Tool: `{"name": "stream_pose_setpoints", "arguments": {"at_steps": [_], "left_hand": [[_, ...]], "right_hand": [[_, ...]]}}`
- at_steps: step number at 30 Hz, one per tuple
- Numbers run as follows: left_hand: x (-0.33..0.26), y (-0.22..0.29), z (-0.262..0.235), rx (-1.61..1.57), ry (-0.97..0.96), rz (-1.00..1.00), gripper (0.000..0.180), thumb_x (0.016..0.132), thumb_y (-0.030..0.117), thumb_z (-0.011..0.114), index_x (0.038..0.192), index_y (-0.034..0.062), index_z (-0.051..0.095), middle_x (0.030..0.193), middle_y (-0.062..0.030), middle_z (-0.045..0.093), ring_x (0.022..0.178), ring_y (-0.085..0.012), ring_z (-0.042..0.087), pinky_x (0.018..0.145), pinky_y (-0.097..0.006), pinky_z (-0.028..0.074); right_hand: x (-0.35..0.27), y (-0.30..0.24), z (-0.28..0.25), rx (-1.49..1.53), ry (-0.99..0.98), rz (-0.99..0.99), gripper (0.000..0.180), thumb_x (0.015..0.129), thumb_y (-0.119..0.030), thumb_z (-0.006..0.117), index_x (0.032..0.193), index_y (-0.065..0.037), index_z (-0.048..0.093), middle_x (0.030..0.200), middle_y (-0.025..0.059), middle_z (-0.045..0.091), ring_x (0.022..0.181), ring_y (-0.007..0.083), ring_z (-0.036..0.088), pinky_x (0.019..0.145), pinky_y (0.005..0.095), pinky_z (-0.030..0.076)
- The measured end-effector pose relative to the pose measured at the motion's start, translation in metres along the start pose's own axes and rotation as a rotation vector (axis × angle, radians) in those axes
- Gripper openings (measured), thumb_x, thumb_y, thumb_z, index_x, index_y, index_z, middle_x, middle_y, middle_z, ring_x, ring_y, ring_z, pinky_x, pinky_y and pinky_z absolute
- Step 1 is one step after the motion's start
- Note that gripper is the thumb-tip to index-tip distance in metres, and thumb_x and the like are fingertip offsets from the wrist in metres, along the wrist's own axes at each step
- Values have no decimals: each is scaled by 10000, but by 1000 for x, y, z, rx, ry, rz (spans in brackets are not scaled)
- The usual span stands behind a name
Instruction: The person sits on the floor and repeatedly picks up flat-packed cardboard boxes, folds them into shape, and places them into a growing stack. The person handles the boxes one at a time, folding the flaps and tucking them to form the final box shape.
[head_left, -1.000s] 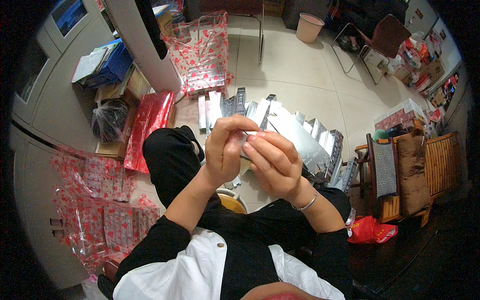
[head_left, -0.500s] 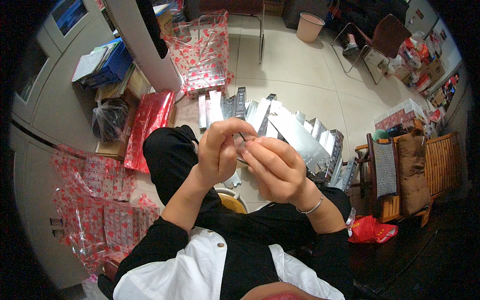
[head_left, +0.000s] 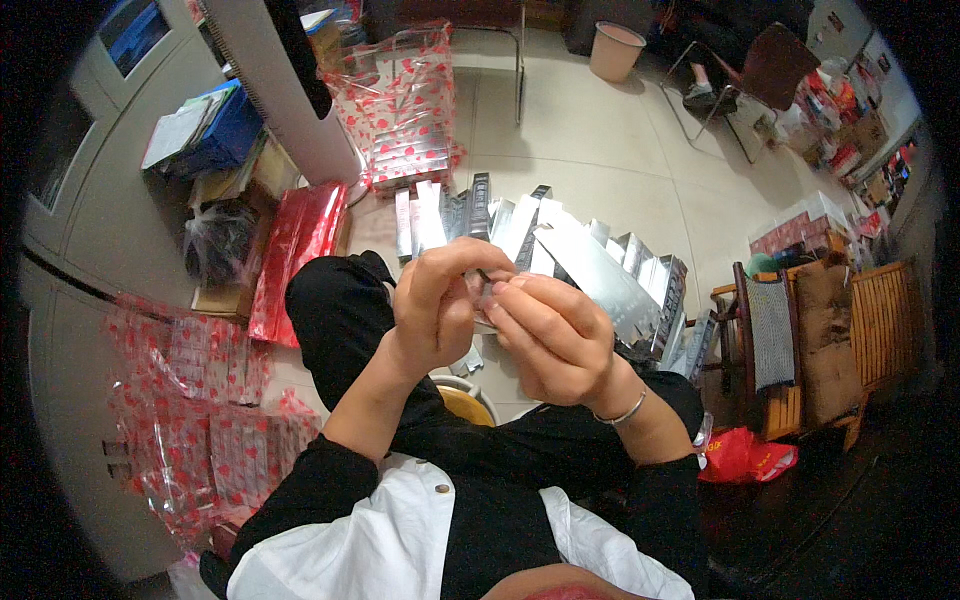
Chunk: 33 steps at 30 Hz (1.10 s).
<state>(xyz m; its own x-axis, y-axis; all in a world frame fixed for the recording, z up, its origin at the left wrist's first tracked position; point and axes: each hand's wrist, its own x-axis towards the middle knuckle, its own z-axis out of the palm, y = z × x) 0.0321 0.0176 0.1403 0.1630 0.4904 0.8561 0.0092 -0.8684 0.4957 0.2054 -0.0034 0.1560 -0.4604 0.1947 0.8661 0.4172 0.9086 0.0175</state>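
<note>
Between both hands, a small silvery piece [head_left: 484,300] (too hidden to identify) is pinched at the fingertips. Left hand [head_left: 437,305] curls closed over it, thumb and forefinger pressed on its top; right hand [head_left: 550,335] nips its other side. Beyond the grip lie silver boxes [head_left: 590,265]; left of it, a red bag [head_left: 295,250].

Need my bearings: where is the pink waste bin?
In the head view, the pink waste bin stands on the tiled floor at top centre, left of the dark chair.

Both hands [head_left: 500,320] raised, fingertips together
</note>
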Motion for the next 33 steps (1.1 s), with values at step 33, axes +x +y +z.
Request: {"name": "stream_pose_setpoints", "arguments": {"at_steps": [33], "left_hand": [[-3,2,-1,-37,143,-56,232,965,162,395,987,-19,538,951,-223,664,790,-251,651,714,-355,529]], "right_hand": [[-6,-5,2,143,41,204,454,813,-312,791,1143,-29,659,1152,168,633,954,297,677,756,360,576]]}}
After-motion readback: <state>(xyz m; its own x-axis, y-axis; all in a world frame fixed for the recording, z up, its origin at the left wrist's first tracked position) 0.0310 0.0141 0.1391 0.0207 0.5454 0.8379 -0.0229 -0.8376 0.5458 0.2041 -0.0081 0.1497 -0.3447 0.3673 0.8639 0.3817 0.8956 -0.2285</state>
